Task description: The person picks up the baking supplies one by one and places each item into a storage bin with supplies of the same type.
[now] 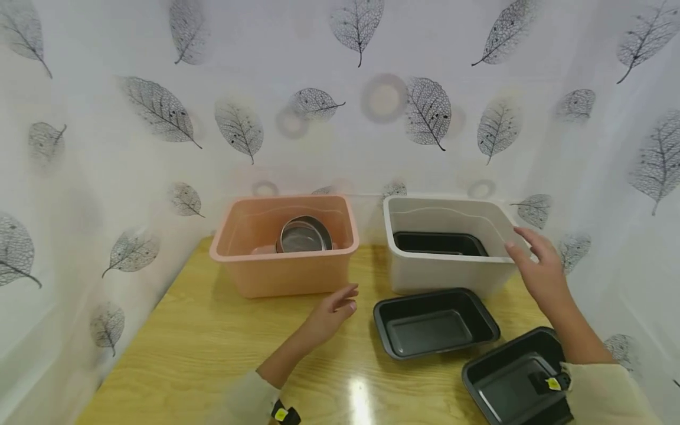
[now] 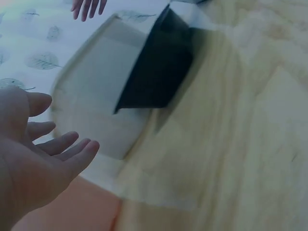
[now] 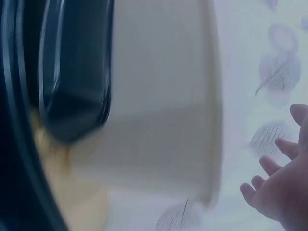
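My right hand (image 1: pixel 544 274) is beside the right front corner of a white plastic bin (image 1: pixel 451 271), fingers spread and holding nothing. A black loaf pan (image 1: pixel 438 242) lies inside that bin. My left hand (image 1: pixel 326 316), also empty with fingers loosely extended, hovers in front of a peach plastic bin (image 1: pixel 287 277). Round metal cake pans (image 1: pixel 305 236) sit inside the peach bin, one appearing within another. Between the hands, a second black loaf pan (image 1: pixel 430 330) stands on the table before the white bin. A third loaf pan (image 1: pixel 520 383) is partly hidden under the right forearm.
The yellow wood-grain table (image 1: pixel 180 348) carries both bins side by side at its back, a narrow gap between them. Behind and around hangs a white curtain (image 1: pixel 340 153) with a leaf print. Both wrist views are blurred in places.
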`<state>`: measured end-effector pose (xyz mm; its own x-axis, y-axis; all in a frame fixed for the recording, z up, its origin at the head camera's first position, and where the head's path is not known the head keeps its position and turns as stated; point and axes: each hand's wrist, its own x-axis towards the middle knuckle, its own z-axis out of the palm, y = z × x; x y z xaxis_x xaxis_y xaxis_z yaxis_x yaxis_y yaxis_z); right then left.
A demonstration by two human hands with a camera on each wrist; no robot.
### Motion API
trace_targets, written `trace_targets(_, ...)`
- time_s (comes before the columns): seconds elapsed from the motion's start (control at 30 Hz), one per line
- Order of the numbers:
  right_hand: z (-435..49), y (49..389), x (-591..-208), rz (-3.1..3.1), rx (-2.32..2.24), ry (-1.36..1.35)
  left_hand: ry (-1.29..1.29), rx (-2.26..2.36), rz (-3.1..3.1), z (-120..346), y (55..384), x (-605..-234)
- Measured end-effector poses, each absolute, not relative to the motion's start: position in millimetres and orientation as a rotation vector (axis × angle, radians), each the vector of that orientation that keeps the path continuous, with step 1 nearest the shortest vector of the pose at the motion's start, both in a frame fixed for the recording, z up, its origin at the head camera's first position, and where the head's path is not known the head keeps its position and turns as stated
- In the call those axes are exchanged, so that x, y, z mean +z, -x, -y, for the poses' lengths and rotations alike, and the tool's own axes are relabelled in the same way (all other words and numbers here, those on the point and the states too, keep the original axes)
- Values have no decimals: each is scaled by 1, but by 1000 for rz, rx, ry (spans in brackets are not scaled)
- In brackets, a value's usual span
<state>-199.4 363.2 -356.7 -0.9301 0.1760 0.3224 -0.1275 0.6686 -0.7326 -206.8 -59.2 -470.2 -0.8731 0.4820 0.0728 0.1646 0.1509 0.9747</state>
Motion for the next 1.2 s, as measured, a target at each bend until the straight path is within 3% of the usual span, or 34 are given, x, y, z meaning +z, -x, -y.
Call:
trace_targets(0.4, -433, 204, -388, 2699, 1215, 52, -566, 1819, -2183, 21, 206, -506)
trace_targets(0.8, -443, 224, -394, 2837, 1320, 11, -563, 1791, -2193, 10, 204, -523)
trace_targets(1.2, -448, 230, -406, 2504, 1868, -89, -576, 1735, -2219, -6, 202, -527)
